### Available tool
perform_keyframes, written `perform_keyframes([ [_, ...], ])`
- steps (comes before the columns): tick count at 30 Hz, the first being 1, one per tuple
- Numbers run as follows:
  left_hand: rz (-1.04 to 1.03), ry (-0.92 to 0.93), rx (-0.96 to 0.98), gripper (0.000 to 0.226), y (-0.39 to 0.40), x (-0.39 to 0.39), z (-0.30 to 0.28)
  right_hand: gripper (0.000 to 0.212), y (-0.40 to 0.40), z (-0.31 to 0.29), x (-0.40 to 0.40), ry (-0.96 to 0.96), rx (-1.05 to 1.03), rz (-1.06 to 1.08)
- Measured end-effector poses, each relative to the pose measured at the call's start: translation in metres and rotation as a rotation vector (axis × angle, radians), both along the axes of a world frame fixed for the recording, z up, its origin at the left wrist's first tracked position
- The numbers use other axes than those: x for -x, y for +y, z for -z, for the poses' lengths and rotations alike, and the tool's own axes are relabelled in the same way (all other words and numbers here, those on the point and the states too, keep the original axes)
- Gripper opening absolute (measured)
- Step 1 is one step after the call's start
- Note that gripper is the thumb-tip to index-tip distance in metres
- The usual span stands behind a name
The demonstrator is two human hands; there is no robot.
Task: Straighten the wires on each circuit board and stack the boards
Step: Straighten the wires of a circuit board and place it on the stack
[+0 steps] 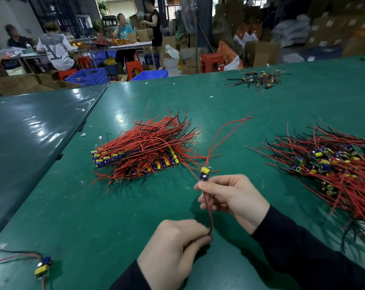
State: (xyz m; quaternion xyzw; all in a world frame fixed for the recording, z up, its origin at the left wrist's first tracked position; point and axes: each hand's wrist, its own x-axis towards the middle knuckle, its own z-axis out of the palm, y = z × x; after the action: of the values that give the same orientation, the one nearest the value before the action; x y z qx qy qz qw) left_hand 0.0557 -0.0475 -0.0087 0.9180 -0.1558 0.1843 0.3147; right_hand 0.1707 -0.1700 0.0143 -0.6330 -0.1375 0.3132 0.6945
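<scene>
Circuit board [204, 173]: small, yellow and blue components, red leads; pinched by right hand [231, 197]; left hand [173, 251] pinches its red-black wire pair [208, 214].

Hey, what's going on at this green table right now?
A person is working on one small circuit board. The right hand pinches it just below the components, while the left hand pinches the end of its red and black wires, held taut between the hands. A neat stack of boards lies ahead on the left, a loose pile waits on the right, and one lone board sits near the left edge.
</scene>
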Motion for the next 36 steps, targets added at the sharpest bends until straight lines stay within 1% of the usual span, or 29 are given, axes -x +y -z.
perform_keyframes([
  [2,0.022,0.009,-0.003,0.019,-0.001,0.001,-0.002,0.021,0.002,0.002,0.003,0.018,0.013,-0.030],
  [4,0.024,0.000,0.037,0.016,-0.002,0.002,-0.001,0.022,0.002,0.001,0.001,0.047,-0.008,-0.017],
  [7,0.006,0.002,0.043,0.011,-0.003,0.001,0.003,0.017,0.000,0.000,-0.006,0.089,-0.042,0.029],
  [12,-0.009,-0.030,0.036,0.020,-0.003,0.002,0.000,0.024,0.001,0.003,-0.004,0.083,-0.022,-0.015],
  [16,-0.030,-0.003,0.119,0.024,-0.003,0.003,0.003,0.018,-0.002,0.001,-0.010,0.096,-0.045,0.042],
  [19,-0.046,0.004,0.099,0.029,0.000,0.002,0.003,0.016,-0.003,0.002,-0.012,0.102,-0.048,0.039],
  [23,0.005,-0.001,0.040,0.027,-0.003,0.004,0.001,0.019,0.000,0.006,-0.007,0.104,-0.019,-0.010],
  [26,0.015,0.018,0.094,0.025,-0.003,0.004,0.001,0.014,0.001,0.006,-0.011,0.120,-0.038,0.021],
  [29,-0.020,-0.017,0.049,0.024,-0.002,0.004,0.002,0.013,-0.001,0.006,-0.013,0.132,-0.043,0.025],
  [32,-0.020,-0.020,0.017,0.026,-0.002,0.005,0.002,0.013,0.000,0.007,-0.011,0.130,-0.027,-0.002],
  [36,-0.027,-0.004,0.060,0.034,-0.002,0.005,0.002,0.013,-0.001,0.007,-0.014,0.135,-0.050,0.052],
])
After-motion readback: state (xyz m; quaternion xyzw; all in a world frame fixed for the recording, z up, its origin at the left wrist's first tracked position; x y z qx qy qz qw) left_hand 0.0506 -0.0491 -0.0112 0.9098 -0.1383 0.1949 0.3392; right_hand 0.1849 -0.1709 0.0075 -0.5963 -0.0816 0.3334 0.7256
